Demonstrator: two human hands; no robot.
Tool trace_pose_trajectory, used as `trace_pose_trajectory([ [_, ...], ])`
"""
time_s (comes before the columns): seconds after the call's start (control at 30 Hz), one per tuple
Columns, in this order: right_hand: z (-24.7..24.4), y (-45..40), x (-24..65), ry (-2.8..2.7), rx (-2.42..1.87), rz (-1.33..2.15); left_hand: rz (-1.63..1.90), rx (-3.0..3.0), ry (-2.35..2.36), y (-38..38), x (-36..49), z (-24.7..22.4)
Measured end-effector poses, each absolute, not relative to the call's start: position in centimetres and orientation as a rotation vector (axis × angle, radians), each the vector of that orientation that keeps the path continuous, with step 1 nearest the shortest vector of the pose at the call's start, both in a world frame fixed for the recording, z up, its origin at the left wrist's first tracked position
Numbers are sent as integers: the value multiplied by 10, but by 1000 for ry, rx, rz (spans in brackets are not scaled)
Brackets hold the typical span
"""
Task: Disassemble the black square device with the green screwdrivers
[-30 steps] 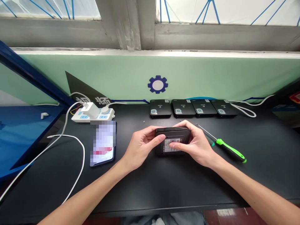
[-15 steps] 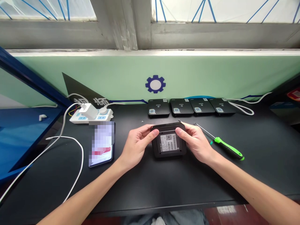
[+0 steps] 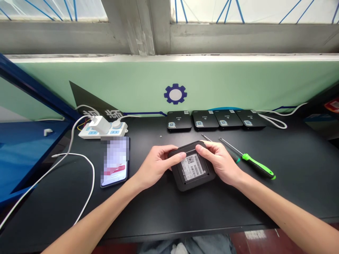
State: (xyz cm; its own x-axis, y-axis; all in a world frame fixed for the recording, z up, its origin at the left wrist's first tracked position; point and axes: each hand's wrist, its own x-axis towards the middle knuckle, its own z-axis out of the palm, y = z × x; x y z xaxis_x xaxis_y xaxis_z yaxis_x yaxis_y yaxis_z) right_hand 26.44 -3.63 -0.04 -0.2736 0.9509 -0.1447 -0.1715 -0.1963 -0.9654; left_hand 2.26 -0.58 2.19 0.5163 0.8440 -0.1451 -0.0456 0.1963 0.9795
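Note:
A square black set-top box (image 3: 182,182) is held between my two hands above the desk, its labelled underside facing me and turned at an angle. My left hand (image 3: 158,163) grips its left side, the thumb pressed on the underside near the white label (image 3: 194,167). On the upper right edge my right hand (image 3: 221,159) holds it, thumb on the same face and fingers behind. Two screwdrivers lie right of my right hand: a green-and-black screwdriver (image 3: 258,166), and a second screwdriver (image 3: 206,137) partly covered by that hand.
Several similar black boxes (image 3: 179,120) stand in a row along the back wall. A phone (image 3: 115,162) lies left, near a white power strip (image 3: 104,132) with a charger and a white cable (image 3: 93,173). Tiny screws (image 3: 160,136) lie on the black desk (image 3: 148,215).
The box has turned in my hands, its lower edge swinging down and toward me, and more of its labelled underside shows. Both hands have kept their hold.

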Motion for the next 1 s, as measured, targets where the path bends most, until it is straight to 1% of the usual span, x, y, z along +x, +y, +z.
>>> trace_pose_trajectory([
  [0.07, 3, -36, 263, -1107, -1048, 1633, 782, 1174, 843, -7, 23, 20],
  [0.17, 7, -33, 262, -1053, -1047, 1625, 945, 1044, 851, -9, 26, 17],
  [0.23, 9, -31, 264, -1042, -1038, 1610, 979, 971, 829, -9, 27, 17],
  [0.37, 7, -31, 266, -1079, -1029, 1624, 863, 899, 829, -9, 26, 22],
  [0.53, 4, -36, 264, -1190, -1011, 1697, 733, 1024, 857, -13, 26, 25],
  [0.63, 6, -37, 262, -1180, -990, 1704, 802, 1037, 862, -15, 28, 24],
  [0.8, 10, -34, 263, -1204, -999, 1653, 975, 878, 855, -14, 29, 26],
  [0.87, 11, -34, 265, -1218, -1023, 1600, 980, 843, 867, -14, 28, 26],
  [1.0, 10, -36, 264, -1247, -1056, 1544, 875, 873, 887, -13, 27, 24],
])
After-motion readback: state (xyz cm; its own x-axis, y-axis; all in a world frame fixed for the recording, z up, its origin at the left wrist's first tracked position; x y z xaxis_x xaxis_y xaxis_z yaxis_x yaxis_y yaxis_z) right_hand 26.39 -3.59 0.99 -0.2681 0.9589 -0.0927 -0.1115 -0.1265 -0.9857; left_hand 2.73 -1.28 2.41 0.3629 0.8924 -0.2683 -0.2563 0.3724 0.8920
